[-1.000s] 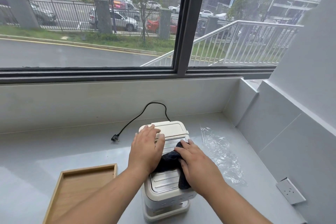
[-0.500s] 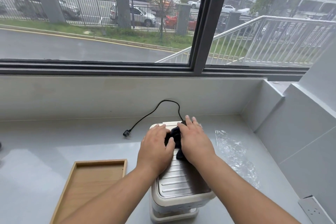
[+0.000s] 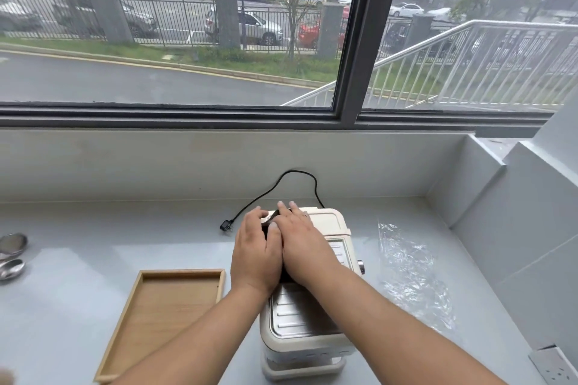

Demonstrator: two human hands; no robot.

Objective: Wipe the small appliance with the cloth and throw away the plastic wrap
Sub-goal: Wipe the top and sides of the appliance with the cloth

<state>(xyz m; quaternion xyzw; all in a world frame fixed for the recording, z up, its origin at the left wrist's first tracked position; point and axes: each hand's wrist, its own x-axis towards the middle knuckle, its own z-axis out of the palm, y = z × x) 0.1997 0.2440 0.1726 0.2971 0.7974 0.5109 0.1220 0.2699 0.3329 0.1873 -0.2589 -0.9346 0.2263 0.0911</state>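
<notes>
A second ago my right hand (image 3: 305,248) had the dark cloth (image 3: 271,218) bunched at the middle of the small appliance (image 3: 308,300); since then I have pushed it up to the far end, the window side, and my left hand (image 3: 256,255) has slid up alongside. Both hands now lie flat and side by side on the appliance's top, thumbs touching, with only a dark sliver of cloth showing between my fingertips at the far edge. My right hand presses down on the cloth; my left looks spread and steadying the appliance rather than gripping anything.

The ribbed metal lid on the near side of the appliance is now uncovered, so I judge one full stroke across the top is done, though the sides and front look untouched.

The plastic wrap (image 3: 409,272) lies crumpled on the table (image 3: 78,259) to the right of the appliance, apart from it and not yet thrown away. The wooden tray (image 3: 162,316) sits just left of the appliance, and the black cord (image 3: 266,194) loops away behind it.
</notes>
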